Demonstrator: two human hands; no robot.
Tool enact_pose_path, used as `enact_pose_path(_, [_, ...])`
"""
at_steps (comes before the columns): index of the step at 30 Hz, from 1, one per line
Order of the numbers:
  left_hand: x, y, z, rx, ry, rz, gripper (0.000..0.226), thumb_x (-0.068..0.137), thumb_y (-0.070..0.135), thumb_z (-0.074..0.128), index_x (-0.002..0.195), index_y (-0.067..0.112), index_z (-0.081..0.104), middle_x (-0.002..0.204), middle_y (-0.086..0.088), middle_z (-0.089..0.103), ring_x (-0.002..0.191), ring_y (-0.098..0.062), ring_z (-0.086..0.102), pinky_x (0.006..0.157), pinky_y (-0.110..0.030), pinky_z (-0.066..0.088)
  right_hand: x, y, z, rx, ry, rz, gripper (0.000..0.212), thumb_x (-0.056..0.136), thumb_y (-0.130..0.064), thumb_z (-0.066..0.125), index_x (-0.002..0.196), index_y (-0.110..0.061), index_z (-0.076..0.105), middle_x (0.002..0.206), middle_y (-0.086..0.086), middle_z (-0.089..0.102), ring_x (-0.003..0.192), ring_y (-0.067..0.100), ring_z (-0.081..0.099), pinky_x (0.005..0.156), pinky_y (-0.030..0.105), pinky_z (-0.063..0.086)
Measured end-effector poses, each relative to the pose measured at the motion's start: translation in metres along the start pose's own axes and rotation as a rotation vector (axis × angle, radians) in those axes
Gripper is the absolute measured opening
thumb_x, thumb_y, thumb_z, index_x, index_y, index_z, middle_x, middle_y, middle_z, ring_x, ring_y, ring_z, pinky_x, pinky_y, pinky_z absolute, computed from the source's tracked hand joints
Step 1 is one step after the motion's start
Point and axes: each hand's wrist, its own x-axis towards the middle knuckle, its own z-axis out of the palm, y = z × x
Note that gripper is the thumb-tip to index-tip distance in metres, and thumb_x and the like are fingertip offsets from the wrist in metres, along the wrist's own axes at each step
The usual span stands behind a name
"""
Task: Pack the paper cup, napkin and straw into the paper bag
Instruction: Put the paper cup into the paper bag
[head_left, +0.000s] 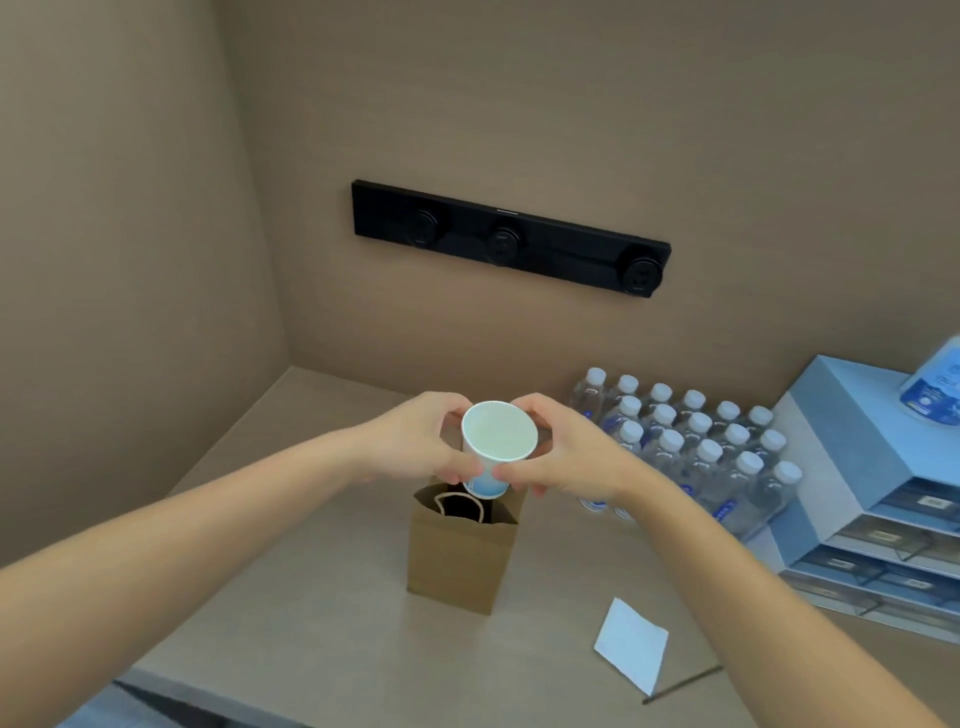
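A white paper cup (497, 435) with a blue lower part is held upright just above the open mouth of a brown paper bag (460, 561) that stands on the counter. My left hand (423, 441) grips the cup from the left and my right hand (561, 449) grips it from the right. A white folded napkin (631, 644) lies on the counter to the right of the bag. A thin dark straw (683, 685) lies just beyond the napkin's near corner, partly hidden by my right forearm.
A pack of several water bottles (696, 447) stands behind and right of the bag. A blue drawer unit (878, 519) sits at the far right. A black socket strip (511, 236) is on the back wall. Walls close the counter at the left and back.
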Motion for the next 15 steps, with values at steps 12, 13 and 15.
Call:
enact_pose_path(12, [0.011, -0.042, 0.009, -0.056, 0.055, -0.014, 0.033, 0.072, 0.019, 0.077, 0.104, 0.028, 0.07, 0.105, 0.001, 0.076, 0.095, -0.033, 0.071, 0.095, -0.052, 0.055, 0.021, 0.013, 0.033, -0.169, 0.087, -0.028, 0.072, 0.07, -0.027, 0.074, 0.133, -0.035, 0.041, 0.116, -0.007, 0.061, 0.105, 0.014, 0.057, 0.088, 0.028, 0.05])
enact_pose_path(13, [0.012, -0.043, 0.008, -0.06, 0.057, -0.008, 0.034, 0.073, 0.017, 0.077, 0.104, 0.028, 0.07, 0.105, 0.004, 0.077, 0.092, -0.029, 0.073, 0.095, -0.049, 0.056, 0.022, 0.013, 0.033, -0.174, 0.086, -0.021, 0.073, 0.069, -0.028, 0.074, 0.133, -0.036, 0.041, 0.116, -0.008, 0.061, 0.106, 0.014, 0.056, 0.088, 0.028, 0.05])
enact_pose_path(15, [0.013, -0.043, 0.006, -0.064, 0.05, -0.002, 0.033, 0.075, 0.014, 0.077, 0.105, 0.026, 0.07, 0.105, 0.006, 0.077, 0.084, -0.022, 0.072, 0.093, -0.047, 0.055, 0.024, 0.012, 0.033, -0.167, 0.082, -0.01, 0.074, 0.067, -0.029, 0.074, 0.133, -0.036, 0.041, 0.115, -0.008, 0.061, 0.106, 0.014, 0.057, 0.085, 0.027, 0.05])
